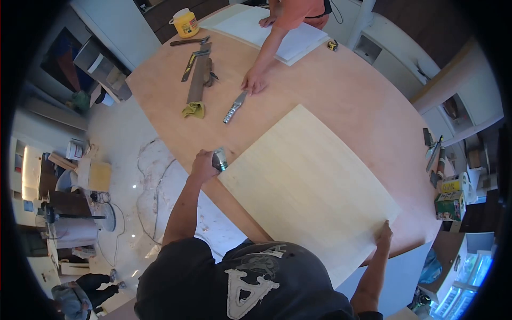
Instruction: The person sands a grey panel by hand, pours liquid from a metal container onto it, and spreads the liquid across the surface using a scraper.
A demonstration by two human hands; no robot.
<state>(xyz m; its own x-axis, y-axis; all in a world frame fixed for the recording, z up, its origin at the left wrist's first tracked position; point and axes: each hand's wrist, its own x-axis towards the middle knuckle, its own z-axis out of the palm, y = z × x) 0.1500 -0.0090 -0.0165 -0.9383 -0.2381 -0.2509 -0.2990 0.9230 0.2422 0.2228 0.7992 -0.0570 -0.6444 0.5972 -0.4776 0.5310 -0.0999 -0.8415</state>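
A pale plywood panel (309, 186) lies at an angle over the near part of the large wooden table. My left hand (202, 165) is closed around a putty knife (220, 156), its metal blade showing beside the panel's left corner. At the panel's right edge, my right hand (384, 234) grips the board with the thumb on top; the fingers underneath are hidden. Beyond the panel, a co-worker's hand (255, 80) touches the blade end of another putty knife (234, 108) with a shiny ridged handle.
A hammer (190, 41), a hand saw (197, 80) and a yellow tub (185, 23) stand or lie at the far left. White sheets (288, 40) are under the co-worker's arm, near a tape measure (333, 45). Cables (156, 186) run over the floor; another person (80, 298) is lower left.
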